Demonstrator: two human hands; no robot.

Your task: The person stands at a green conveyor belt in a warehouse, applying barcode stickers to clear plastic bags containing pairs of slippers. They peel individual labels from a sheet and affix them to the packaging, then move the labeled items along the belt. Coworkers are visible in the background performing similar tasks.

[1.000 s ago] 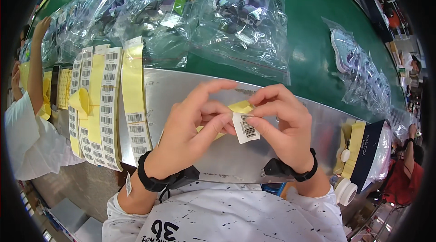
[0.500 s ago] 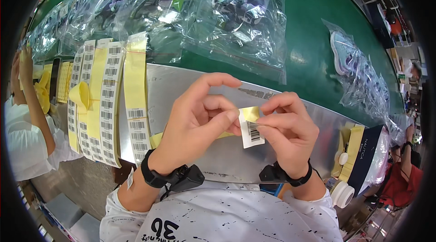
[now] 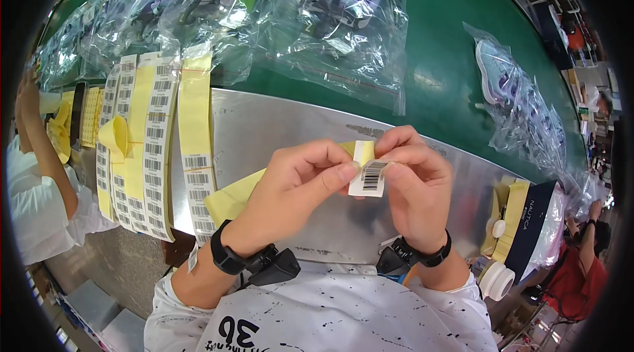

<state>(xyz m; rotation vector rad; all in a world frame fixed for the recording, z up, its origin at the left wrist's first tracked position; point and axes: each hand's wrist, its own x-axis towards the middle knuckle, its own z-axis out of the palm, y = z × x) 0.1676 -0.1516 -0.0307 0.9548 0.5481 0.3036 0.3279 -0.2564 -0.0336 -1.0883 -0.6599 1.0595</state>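
In the head view, the left hand (image 3: pixel 307 177) is nearly closed, thumb and forefinger pinching the left edge of a white barcode label (image 3: pixel 371 177), the other fingers curled behind. The right hand (image 3: pixel 419 190) grips the label's right edge with its thumb, its fingers bent loosely. The label sits between the two hands, above a bare metal plate (image 3: pixel 277 121).

A yellow strip (image 3: pixel 238 195) slants behind the left hand, which hides its middle; whether it joins the label cannot be told. Further left lie long label sheets (image 3: pixel 158 147), with a yellow curl (image 3: pixel 117 137) rising over them. Across the green tabletop (image 3: pixel 436 55) are clear bags of shoes (image 3: pixel 350 22), their film creased and glaring, blurring what is inside. To the right stand a dark box (image 3: pixel 531 226) and a white round container (image 3: pixel 498 281).

There is one label in the fingers, two black wrist devices (image 3: pixel 274 266), one on each wrist, and at least four label sheets. The nearest bag holds two shoes; the bags left of it overlap too much to count. One co-worker's white sleeve (image 3: pixel 46 200) shows at the left, one red garment (image 3: pixel 581 286) at the right.
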